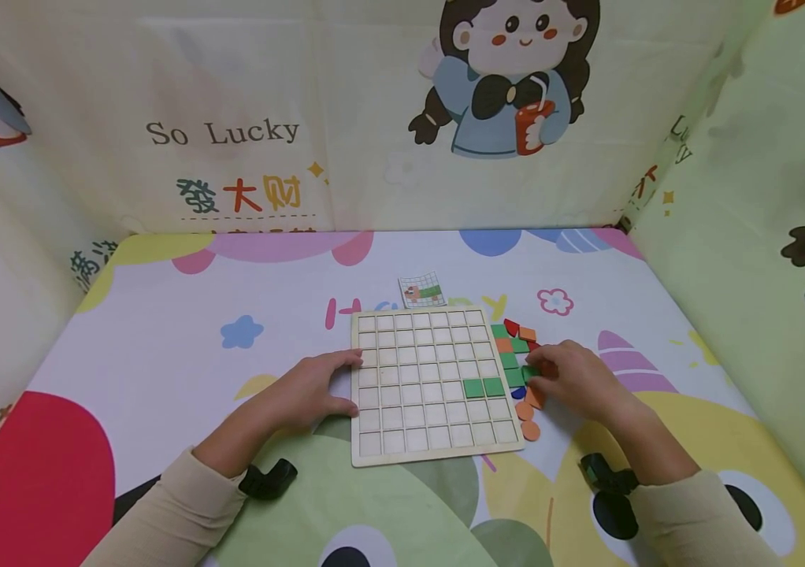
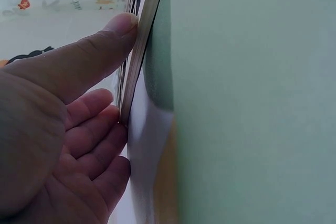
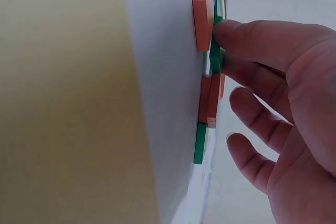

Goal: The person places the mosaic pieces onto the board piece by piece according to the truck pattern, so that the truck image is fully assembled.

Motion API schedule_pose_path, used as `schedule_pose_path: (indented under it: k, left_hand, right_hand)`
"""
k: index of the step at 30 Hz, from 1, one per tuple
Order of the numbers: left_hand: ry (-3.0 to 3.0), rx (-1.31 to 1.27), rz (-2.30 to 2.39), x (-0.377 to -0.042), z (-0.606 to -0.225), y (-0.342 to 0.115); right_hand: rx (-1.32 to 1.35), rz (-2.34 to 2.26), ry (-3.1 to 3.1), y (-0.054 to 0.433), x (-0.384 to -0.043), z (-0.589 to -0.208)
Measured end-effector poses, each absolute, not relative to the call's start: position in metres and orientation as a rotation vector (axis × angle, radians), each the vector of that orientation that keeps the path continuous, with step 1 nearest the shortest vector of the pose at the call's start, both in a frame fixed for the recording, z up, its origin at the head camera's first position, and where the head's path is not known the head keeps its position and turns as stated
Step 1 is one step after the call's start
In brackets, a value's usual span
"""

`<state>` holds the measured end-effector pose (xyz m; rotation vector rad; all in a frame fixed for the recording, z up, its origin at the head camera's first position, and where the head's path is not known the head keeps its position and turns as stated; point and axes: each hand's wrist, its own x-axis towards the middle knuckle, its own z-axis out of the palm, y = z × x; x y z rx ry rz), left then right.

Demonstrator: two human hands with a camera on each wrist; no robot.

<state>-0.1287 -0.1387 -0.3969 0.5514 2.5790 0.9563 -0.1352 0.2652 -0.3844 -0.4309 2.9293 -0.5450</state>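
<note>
A pale wooden grid board (image 1: pixel 354 441) lies on the table. Two green square tiles (image 1: pixel 473 388) sit in its right-hand cells, side by side. My left hand (image 1: pixel 306 390) rests against the board's left edge, with thumb and fingertips touching it; in the left wrist view the thumb lies at the board's rim (image 2: pixel 137 66). Right of the board, my right hand (image 1: pixel 580 382) pinches a green tile (image 3: pixel 216 51) between thumb and index finger, above a loose pile. That pile holds green tiles (image 1: pixel 509 361), orange pieces (image 1: pixel 524 410), red pieces (image 1: pixel 512 327) and a blue piece (image 1: pixel 519 392).
Behind the board lies a small pattern card (image 1: pixel 422 290) showing a coloured grid picture. The tablecloth (image 1: pixel 161 331) is printed with bright shapes. Printed cloth walls (image 1: pixel 360 118) enclose the table at the back and sides.
</note>
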Motion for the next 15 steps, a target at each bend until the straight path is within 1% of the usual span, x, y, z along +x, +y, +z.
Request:
schedule_pose_path:
  k: [7,15]
  left_hand:
    - [2.574,0.55,0.971,-0.1283,-0.3968,-0.1391]
    - [2.573,0.562,0.979,-0.1282,-0.3968,-0.1392]
  right_hand:
    - [-0.421,-0.565,2.943,0.2639,-0.1325,-0.3808]
    - [-0.485,-0.606,2.936,0.2576,-0.1315,-0.3746]
